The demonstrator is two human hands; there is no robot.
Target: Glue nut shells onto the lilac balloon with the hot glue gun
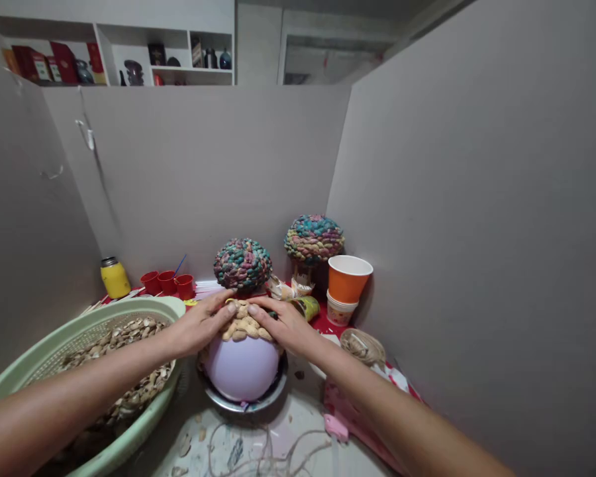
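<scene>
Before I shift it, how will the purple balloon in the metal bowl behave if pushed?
The purple balloon looks taut and smooth, so it's probably light but could pop. Its round shape may roll, though the metal bowl around its base should limit that.

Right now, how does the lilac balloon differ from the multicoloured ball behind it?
The lilac balloon is bare in front with tan shells on top; the multicoloured ball shows teal and pink pieces all across. The balloon sits in a metal bowl; the ball is behind, outside it. The balloon looks larger than the ball, though nearer. Both are rounded.
</scene>
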